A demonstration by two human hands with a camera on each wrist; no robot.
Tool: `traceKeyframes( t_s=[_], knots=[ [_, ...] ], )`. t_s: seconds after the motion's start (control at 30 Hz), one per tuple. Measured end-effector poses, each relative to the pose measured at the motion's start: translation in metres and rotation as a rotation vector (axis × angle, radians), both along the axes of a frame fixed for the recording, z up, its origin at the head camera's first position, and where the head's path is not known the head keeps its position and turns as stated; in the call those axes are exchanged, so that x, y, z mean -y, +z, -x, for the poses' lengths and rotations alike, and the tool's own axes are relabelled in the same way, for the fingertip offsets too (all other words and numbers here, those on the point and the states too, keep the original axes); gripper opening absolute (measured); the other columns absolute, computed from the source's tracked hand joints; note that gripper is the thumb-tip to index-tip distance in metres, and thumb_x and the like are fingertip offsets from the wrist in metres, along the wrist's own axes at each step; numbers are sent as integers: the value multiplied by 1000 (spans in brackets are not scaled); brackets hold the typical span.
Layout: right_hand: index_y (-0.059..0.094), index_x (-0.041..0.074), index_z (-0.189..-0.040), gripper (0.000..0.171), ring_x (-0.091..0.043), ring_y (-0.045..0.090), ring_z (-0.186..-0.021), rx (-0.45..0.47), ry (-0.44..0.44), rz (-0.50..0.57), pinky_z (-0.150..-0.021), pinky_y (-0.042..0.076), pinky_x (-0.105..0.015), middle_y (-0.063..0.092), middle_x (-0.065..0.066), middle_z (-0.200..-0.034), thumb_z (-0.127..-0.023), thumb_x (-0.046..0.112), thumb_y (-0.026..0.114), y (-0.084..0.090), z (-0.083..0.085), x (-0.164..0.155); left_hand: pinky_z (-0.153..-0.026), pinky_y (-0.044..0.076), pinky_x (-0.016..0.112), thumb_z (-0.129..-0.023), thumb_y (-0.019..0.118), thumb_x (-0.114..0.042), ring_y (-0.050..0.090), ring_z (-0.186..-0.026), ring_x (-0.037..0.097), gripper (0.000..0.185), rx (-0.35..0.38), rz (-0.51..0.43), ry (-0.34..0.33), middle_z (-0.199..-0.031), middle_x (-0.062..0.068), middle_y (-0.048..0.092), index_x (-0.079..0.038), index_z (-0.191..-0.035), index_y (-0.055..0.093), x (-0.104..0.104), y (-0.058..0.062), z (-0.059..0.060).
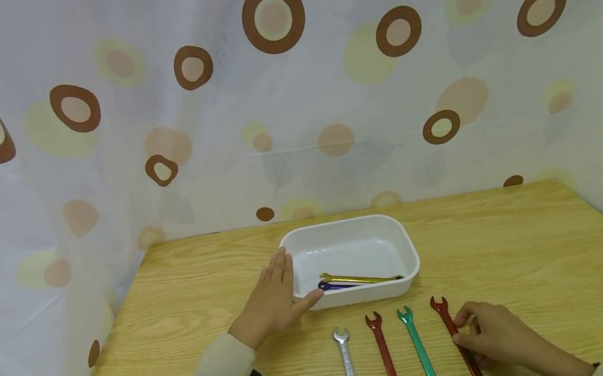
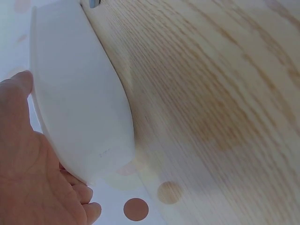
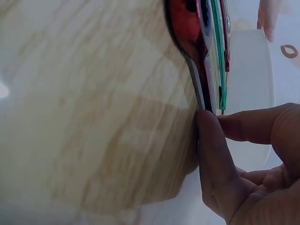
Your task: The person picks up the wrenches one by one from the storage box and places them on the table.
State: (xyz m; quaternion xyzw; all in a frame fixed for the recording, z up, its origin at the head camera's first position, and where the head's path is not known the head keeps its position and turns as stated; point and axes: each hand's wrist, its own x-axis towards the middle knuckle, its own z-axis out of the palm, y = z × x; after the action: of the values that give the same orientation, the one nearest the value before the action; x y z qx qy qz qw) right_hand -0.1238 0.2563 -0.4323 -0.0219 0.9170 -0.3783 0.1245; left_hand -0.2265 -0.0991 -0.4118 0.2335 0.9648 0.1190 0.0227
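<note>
My left hand [image 1: 273, 302] rests against the left end of a white plastic tub [image 1: 355, 296], its fingers fairly straight along the rim and the thumb at the front corner. Inside the tub lie a gold wrench [image 1: 361, 278] and a blue-purple wrench [image 1: 337, 286]. With thumb and fingertips, my right hand [image 1: 499, 331] pinches the shank of the rightmost red wrench [image 1: 442, 309], which lies at or very near the tabletop. To its left are a green wrench [image 1: 422, 354], another red wrench [image 1: 386, 357] and a silver wrench [image 1: 348, 366], side by side.
The wooden table [image 1: 526, 243] reaches back to a pale curtain [image 1: 298, 95] with brown and yellow spots, which also hangs along both sides. The row of wrenches lies in front of the tub, its lower ends close to or past the bottom of the head view.
</note>
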Motion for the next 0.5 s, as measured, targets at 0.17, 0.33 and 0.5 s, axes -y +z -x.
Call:
traceKeyframes(
  t_s=[0.17,0.33,0.5],
  knots=[
    [60,-2,-95,20,-16,59,-50,0,-44,-59,-45,51,-27,55,-5,-64,-82,8,72,1,2,3,-118,14,47,-92,35,-69,4,-147,32,98,-3,1,0,-159,20,4,7,-150,13,0,1,-1],
    [61,0,-94,19,-16,58,-50,8,-87,-103,-46,51,-27,55,-5,-64,-81,7,73,2,3,6,-118,14,47,-92,35,-68,5,-147,32,97,-5,3,0,-159,20,4,7,-150,14,0,1,0],
    [61,1,-93,18,-16,58,-50,2,-90,-110,-46,50,-26,55,-4,-63,-81,7,73,2,2,7,-117,15,47,-93,37,-67,6,-147,34,97,-6,-10,-3,-159,21,5,8,-150,14,0,1,-1]
  ],
)
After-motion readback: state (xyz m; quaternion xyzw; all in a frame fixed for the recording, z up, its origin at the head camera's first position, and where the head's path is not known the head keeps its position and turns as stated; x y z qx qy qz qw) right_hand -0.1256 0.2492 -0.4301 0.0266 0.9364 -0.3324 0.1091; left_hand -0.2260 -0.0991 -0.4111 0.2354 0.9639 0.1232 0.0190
